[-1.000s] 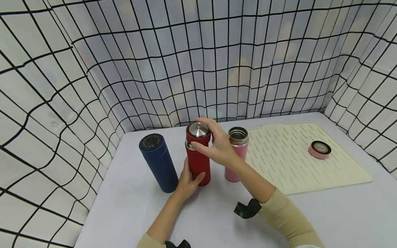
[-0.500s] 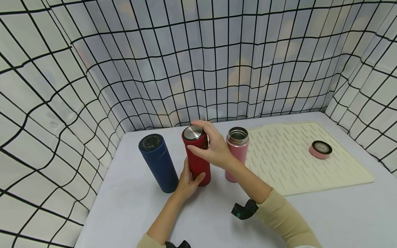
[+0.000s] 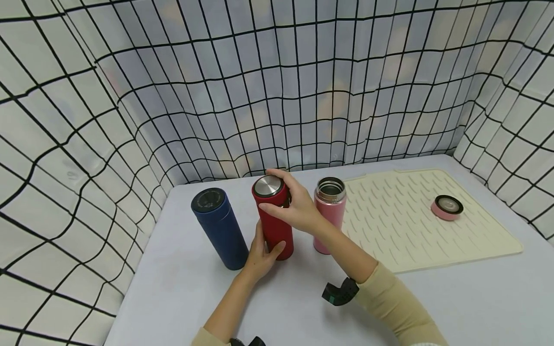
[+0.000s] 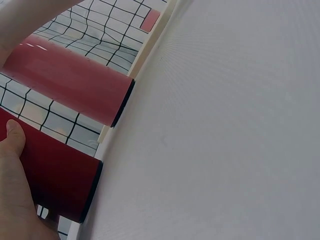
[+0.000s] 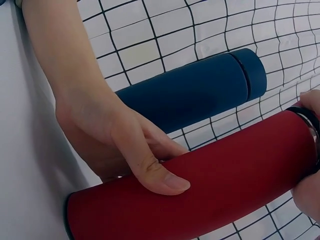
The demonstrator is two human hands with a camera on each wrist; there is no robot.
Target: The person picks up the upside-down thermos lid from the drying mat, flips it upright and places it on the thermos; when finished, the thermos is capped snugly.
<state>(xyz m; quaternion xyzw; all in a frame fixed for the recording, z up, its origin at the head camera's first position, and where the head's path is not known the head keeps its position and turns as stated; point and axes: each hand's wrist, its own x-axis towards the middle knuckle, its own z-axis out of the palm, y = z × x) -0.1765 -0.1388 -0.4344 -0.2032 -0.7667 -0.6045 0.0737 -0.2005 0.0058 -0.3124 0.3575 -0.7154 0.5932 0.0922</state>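
From the head view, the red flask stands upright on the worktop; the left hand wraps its lower body, thumb across the front, while the right hand curls its fingers round the steel-topped cap. Just left of the red flask stands the blue flask, capped; just right of it the pink flask, open-mouthed, beside a cream mat that bears a pink lid well off to the right. The likely slip, as I judge it: a hard twist at the cap could tip or swing the red flask into the open pink one, which the right wrist nearly brushes. The left wrist view adds what the head view hides: the red flask's base sits flat on the worktop, the thumb pressed to its side, the pink flask near beyond it. The right wrist view shows the left thumb flat on the red body and the blue flask behind that hand, apart from the red one; whether the cap is seated or loose, no view settles
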